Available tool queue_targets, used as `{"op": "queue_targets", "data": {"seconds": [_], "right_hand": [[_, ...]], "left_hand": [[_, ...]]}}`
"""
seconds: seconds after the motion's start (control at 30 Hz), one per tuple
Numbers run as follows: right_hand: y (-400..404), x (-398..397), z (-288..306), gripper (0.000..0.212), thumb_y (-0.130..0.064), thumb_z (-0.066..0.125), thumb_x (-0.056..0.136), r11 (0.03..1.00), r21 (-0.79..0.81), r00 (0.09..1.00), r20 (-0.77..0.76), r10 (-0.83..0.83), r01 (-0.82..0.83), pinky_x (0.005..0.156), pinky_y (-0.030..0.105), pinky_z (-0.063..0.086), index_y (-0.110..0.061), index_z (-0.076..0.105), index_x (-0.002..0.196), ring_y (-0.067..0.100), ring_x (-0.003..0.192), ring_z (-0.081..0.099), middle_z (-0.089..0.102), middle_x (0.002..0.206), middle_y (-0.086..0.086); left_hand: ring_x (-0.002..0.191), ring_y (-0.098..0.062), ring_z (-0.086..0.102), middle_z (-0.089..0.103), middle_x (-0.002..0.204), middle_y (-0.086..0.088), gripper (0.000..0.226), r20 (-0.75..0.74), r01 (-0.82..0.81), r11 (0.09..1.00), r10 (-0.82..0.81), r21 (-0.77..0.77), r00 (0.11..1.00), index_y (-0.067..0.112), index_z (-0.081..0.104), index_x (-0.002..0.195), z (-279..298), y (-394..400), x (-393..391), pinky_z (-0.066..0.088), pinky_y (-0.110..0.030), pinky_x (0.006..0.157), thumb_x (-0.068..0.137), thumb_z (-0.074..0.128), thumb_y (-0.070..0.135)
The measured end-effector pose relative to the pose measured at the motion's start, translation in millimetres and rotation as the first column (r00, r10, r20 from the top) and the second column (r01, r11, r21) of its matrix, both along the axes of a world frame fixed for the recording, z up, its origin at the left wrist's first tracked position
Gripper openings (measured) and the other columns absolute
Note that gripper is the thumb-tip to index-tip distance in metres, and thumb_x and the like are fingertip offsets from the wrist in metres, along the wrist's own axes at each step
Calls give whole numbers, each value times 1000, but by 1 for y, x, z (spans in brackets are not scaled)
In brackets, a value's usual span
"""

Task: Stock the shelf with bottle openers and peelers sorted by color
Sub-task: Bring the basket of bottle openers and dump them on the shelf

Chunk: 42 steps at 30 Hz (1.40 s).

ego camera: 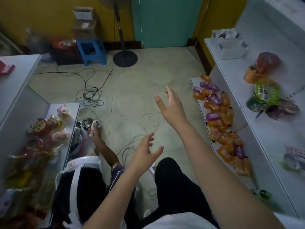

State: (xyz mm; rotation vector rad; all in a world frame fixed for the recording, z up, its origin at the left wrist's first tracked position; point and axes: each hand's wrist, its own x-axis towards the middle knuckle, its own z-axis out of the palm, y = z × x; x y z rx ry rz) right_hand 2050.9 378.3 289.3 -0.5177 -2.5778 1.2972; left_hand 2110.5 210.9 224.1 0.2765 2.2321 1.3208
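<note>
Hands empty: left hand (pixel 145 152) and right hand (pixel 170 104) both spread over the floor, holding nothing. Orange and purple packets (pixel 221 113) crowd the shelf (pixel 267 146) at 3 o'clock, possibly the openers and peelers; colours mixed, sorting mostly undone.

Left hand (pixel 145 152) and right hand (pixel 171 104) outstretched forward, fingers spread, holding nothing.

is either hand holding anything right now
No, the left hand and the right hand both hang open over the floor with spread fingers and nothing in them.
</note>
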Motion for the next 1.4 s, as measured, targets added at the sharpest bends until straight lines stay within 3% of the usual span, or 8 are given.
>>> {"op": "queue_targets", "data": {"seconds": [0.13, 0.3, 0.63, 0.77, 0.9, 1.0, 1.27, 1.4], "right_hand": [[39, -93, -20, 78, -60, 47, 95, 999, -29, 999, 11, 46, -46, 118, 38, 30, -17, 23, 156, 17, 145, 31, 32, 158, 3], [110, -245, -30, 78, -60, 47, 95, 992, -15, 992, -11, 125, -125, 117, 31, 26, -17, 24, 156, 15, 145, 29, 32, 158, 3], [174, -484, 25, 77, -62, 45, 95, 946, 35, 946, -20, 323, -322, 115, 33, 28, -22, 21, 157, 16, 145, 29, 30, 159, 1], [167, -562, 29, 78, -62, 46, 95, 923, 36, 922, -53, 384, -382, 118, 34, 29, -21, 22, 157, 15, 146, 29, 30, 159, 2], [150, -643, 24, 77, -62, 46, 95, 898, 46, 897, -38, 439, -438, 110, 27, 28, -21, 23, 156, 14, 145, 30, 30, 160, 1], [129, -714, 20, 78, -61, 47, 95, 881, 61, 880, -43, 472, -470, 115, 34, 30, -20, 24, 156, 15, 145, 29, 29, 160, 0], [25, -919, 34, 79, -63, 48, 94, 808, 81, 812, 32, 583, -583, 116, 34, 25, -24, 22, 157, 15, 149, 22, 25, 162, -1], [-2, -1002, 48, 80, -66, 45, 92, 811, 131, 816, -23, 578, -570, 116, 37, 31, -23, 23, 156, 15, 147, 26, 28, 161, -2]], "left_hand": [[125, -8, 49, 45, 145, 6, 73, -3, -32, 999, 32, -39, 999, 29, 33, 150, -15, 37, -82, 47, -38, 105, 88, 68, 43], [128, -9, 48, 44, 148, 5, 73, -43, -89, 993, 86, -74, 995, 27, 33, 150, -25, 106, -225, 47, -34, 104, 89, 69, 42], [128, -8, 48, 44, 146, 6, 75, -148, -204, 975, 190, -86, 971, 25, 32, 151, 27, 191, -452, 45, -35, 106, 88, 68, 44], [127, -7, 48, 44, 145, 7, 75, -157, -278, 956, 262, -89, 952, 27, 32, 151, 28, 186, -524, 45, -36, 106, 88, 68, 45], [126, -7, 48, 45, 144, 9, 75, -193, -329, 939, 307, -97, 932, 29, 33, 151, 24, 174, -605, 46, -38, 104, 87, 68, 47], [127, -7, 47, 44, 144, 8, 75, -201, -351, 933, 330, -78, 922, 29, 32, 151, 18, 157, -677, 46, -37, 105, 87, 68, 46], [125, -8, 49, 47, 139, 5, 76, -234, -468, 883, 450, -24, 862, 24, 36, 149, 21, 65, -871, 45, -35, 105, 85, 73, 40], [126, -7, 48, 45, 136, 11, 78, -264, -466, 884, 442, -30, 857, 26, 34, 150, 34, 24, -949, 45, -33, 104, 84, 74, 40]]}}
